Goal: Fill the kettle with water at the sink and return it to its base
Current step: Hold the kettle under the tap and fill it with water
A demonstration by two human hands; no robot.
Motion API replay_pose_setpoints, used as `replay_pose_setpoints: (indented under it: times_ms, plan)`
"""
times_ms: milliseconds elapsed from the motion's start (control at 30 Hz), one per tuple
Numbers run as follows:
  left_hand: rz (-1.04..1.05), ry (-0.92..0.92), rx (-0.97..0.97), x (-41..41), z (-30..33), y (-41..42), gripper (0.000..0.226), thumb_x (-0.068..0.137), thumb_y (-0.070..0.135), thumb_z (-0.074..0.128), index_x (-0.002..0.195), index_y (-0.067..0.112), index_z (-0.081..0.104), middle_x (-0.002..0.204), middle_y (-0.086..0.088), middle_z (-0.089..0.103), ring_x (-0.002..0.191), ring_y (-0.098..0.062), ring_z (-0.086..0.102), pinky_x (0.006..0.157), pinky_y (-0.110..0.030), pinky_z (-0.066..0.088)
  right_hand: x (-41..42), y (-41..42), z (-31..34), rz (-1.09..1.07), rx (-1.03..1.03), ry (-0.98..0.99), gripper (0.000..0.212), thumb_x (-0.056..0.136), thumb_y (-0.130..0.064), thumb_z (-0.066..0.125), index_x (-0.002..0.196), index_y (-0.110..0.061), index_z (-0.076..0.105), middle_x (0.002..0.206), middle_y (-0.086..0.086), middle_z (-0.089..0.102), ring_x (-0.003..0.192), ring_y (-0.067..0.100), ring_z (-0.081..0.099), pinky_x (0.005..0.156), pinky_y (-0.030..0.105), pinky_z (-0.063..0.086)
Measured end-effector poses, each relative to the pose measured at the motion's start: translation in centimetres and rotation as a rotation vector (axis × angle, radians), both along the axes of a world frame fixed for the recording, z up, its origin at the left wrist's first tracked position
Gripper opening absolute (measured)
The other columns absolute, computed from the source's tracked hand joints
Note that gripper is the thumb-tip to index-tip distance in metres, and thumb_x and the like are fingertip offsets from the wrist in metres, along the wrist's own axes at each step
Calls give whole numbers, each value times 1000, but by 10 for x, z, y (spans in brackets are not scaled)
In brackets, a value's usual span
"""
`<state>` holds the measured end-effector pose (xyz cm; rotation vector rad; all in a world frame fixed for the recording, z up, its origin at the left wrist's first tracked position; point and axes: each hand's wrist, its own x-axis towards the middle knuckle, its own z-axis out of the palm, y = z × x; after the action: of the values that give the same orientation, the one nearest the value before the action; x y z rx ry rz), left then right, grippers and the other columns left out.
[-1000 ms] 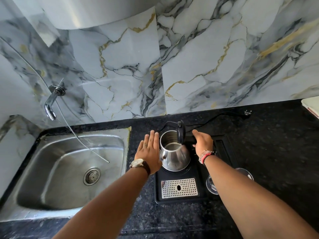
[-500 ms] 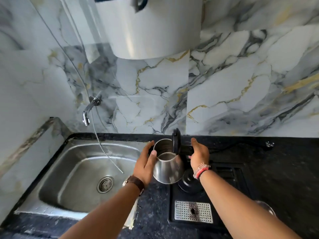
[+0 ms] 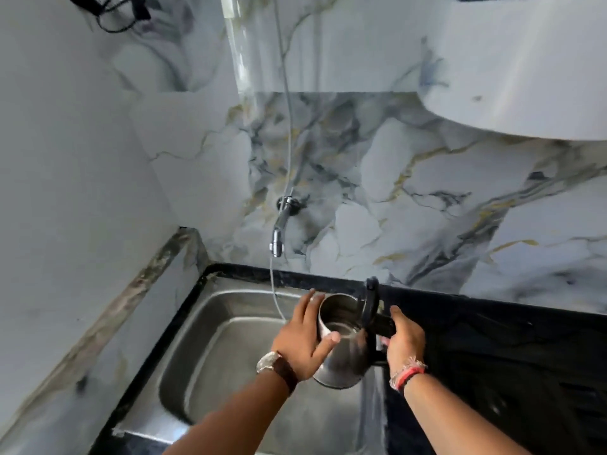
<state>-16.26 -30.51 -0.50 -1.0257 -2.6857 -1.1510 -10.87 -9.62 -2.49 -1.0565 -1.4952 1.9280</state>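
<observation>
A steel kettle [image 3: 341, 362] with its black lid flipped up hangs in the air over the right part of the steel sink [image 3: 223, 366]. My right hand [image 3: 402, 339] grips its black handle. My left hand [image 3: 303, 339] presses against the kettle's left side, thumb over the rim. The wall tap [image 3: 279, 229] sticks out of the marble wall above and left of the kettle, and no water runs from it. The kettle's base is out of view.
A thin clear hose [image 3: 277, 290] hangs from the tap area down into the sink. Black stone counter [image 3: 492, 349] runs to the right of the sink. A large white appliance [image 3: 525, 77] hangs on the wall at upper right. A marble side wall closes off the left.
Both hands have lifted the kettle off its base and carried it left, from the tray on the counter to above the sink. The view has turned left with it.
</observation>
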Motion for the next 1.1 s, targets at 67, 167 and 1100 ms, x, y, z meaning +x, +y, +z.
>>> replay_pose_setpoints:
  times_ms: [67, 167, 1100]
  plan:
    - [-20, -15, -18, -32, -6, -28, 84, 91, 73, 40, 155, 21, 24, 160, -4, 23, 140, -23, 39, 108, -41, 42, -26, -30, -4, -19, 22, -21, 41, 76, -44, 67, 68, -4, 72, 66, 7, 62, 64, 23, 57, 62, 37, 44]
    - [-38, -52, -32, -68, -12, -55, 84, 92, 74, 39, 155, 20, 24, 155, -6, 28, 133, -27, 47, 102, -46, 47, -54, -61, -7, -40, 41, -45, 32, 72, -44, 66, 59, -15, 71, 56, -2, 64, 58, 20, 61, 55, 31, 48]
    - [194, 211, -748, -251, 58, -32, 52, 88, 72, 36, 71, 25, 51, 61, 4, 48, 59, -23, 46, 69, -42, 27, -203, -86, -24, 8, 117, -102, 59, 77, -42, 64, 83, 15, 55, 73, 12, 53, 70, 28, 50, 69, 41, 44]
